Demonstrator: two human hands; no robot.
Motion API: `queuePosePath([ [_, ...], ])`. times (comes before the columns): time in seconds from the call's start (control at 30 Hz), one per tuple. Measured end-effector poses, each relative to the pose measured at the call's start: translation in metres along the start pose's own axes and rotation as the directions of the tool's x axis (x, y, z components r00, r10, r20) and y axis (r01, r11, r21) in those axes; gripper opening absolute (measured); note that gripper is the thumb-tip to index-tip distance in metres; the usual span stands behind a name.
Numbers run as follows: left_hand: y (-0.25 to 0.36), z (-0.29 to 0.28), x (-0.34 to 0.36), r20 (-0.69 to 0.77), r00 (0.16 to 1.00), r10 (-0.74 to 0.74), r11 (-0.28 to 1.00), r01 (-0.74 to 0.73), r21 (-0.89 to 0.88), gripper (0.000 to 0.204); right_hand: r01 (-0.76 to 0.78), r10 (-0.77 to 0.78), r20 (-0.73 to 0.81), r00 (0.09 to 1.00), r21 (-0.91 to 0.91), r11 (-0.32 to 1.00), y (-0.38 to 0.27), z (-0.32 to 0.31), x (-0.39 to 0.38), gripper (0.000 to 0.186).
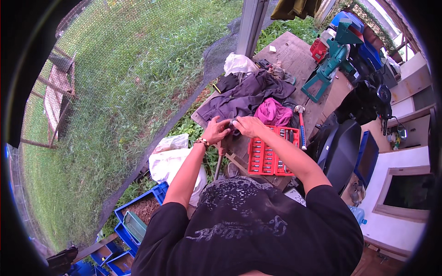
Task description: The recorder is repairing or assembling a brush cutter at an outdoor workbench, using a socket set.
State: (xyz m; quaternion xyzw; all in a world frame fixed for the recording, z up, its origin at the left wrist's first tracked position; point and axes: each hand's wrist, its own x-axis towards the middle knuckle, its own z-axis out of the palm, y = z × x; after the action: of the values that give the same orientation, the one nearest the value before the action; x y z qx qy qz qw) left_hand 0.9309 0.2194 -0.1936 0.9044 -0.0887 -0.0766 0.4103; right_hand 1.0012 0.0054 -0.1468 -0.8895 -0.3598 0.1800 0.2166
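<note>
My right hand [248, 126] pinches a small silvery piece [234, 123] above the near edge of the wooden table [301, 50]. My left hand [216, 130] is beside it, its fingers bent toward that piece; what they grip is unclear. Under and behind my hands lie a dark purple garment [232, 96] and pink cloth [271, 111]. An open red socket set [269, 156] lies below my right forearm, with a blue-handled hammer [301, 126] along its right side. Below my hands is an upright metal rod [218, 163].
A green machine [322, 73] stands at back right, and a black scooter [343, 156] is close on my right. White sacks [168, 163] and blue crates [138, 207] sit low at left. Mesh netting [119, 92] borders the grass beside a metal post [248, 32].
</note>
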Motion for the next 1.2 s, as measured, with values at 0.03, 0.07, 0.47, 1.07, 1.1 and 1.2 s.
queuePosePath([
  [0.03,-0.008,0.001,0.005,0.027,0.996,0.085,0.985,-0.080,-0.155,0.049,0.000,0.000,-0.013,1.000,-0.007,1.000,0.002,0.000,-0.001,0.048],
  [0.07,-0.016,0.000,0.012,0.028,0.996,0.090,0.984,-0.085,-0.154,0.049,-0.003,0.003,-0.018,1.000,-0.009,1.000,0.005,-0.001,0.000,0.048],
  [0.47,-0.016,-0.010,0.029,0.246,0.961,0.126,0.939,-0.035,-0.343,0.055,-0.020,0.021,0.065,0.998,-0.028,0.999,0.008,-0.004,-0.001,0.042],
  [1.07,-0.017,0.016,0.011,0.110,0.993,0.049,0.913,0.000,-0.407,0.058,0.321,-0.337,-0.072,0.939,-0.169,0.932,0.015,-0.013,0.011,0.041],
  [1.1,-0.019,0.018,0.011,0.107,0.993,0.045,0.913,0.003,-0.408,0.058,0.225,-0.229,-0.018,0.973,-0.131,0.966,0.011,-0.011,0.009,0.043],
  [1.2,-0.024,0.023,0.010,0.073,0.992,0.104,0.893,-0.061,-0.445,0.055,0.044,-0.041,0.030,0.999,-0.115,0.992,-0.002,-0.005,0.001,0.049],
])
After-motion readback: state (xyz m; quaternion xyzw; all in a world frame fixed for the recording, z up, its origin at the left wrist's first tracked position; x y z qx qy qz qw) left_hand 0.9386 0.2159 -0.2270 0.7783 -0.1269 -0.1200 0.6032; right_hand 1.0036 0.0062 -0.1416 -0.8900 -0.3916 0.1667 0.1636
